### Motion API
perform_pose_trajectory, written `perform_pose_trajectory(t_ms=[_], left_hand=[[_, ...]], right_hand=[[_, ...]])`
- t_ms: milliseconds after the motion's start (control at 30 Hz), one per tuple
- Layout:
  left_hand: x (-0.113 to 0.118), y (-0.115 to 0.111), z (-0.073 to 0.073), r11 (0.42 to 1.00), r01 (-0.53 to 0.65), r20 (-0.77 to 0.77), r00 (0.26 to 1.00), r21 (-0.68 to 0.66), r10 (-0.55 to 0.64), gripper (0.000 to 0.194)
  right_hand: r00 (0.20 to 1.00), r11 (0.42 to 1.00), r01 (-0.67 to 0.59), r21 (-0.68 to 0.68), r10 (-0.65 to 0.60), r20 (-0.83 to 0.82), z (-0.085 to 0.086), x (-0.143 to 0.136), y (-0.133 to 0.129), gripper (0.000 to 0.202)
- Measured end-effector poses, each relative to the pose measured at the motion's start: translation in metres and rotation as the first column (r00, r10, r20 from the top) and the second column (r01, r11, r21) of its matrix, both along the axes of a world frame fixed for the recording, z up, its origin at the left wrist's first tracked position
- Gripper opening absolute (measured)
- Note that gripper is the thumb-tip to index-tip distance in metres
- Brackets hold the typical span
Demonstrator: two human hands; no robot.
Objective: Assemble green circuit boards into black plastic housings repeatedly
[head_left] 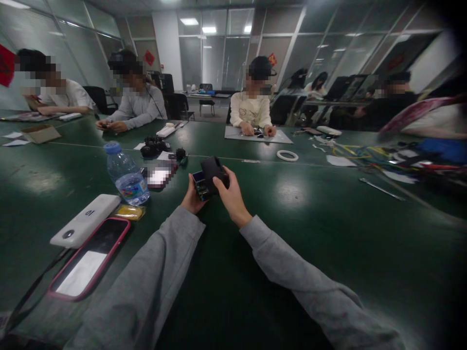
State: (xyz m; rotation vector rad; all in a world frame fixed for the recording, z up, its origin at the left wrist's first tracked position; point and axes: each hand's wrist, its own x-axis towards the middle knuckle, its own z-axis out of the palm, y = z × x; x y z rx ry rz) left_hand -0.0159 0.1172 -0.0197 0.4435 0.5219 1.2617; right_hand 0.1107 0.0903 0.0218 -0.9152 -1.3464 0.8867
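Above the green table [292, 218], near the middle, my left hand [192, 198] is closed on a small device [201, 184] with a screen and an exposed circuit board. My right hand [233, 197] grips a black case piece [212, 171] from its right side, with the thumb on its face. The black piece is tilted and overlaps the upper right of the device. Whether the two parts are joined cannot be made out. Most of the left fingers are hidden behind the device.
Left of my hands are a water bottle [131, 184], a white power bank [87, 219], a pink-edged phone [91, 260] and a yellow packet [130, 212]. A tape roll [287, 155], wrench [381, 189] and cables [386, 158] lie right. Several people sit around.
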Motion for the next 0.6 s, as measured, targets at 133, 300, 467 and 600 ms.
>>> perform_pose_trajectory(t_ms=[133,300,467,600], left_hand=[[0.001,0.0,0.003,0.999,-0.018,0.03,0.999,-0.031,0.019,0.06],[0.001,0.0,0.004,0.999,0.032,0.044,0.999,-0.004,-0.032,0.062],[0.002,-0.003,0.01,1.0,0.004,0.003,1.0,-0.023,-0.004,0.062],[0.005,-0.006,0.014,1.0,0.018,-0.036,0.999,-0.012,-0.018,0.066]], right_hand=[[0.937,0.951,-0.169,-0.26,0.073,-0.34,0.006,0.009,0.011,0.035],[0.702,0.625,-0.632,-0.458,0.211,-0.681,-0.001,0.021,0.017,0.033],[0.716,0.626,-0.627,-0.464,0.228,-0.66,-0.012,0.032,0.026,0.024],[0.801,0.703,-0.528,-0.477,0.227,-0.554,-0.021,0.037,0.032,0.021]])
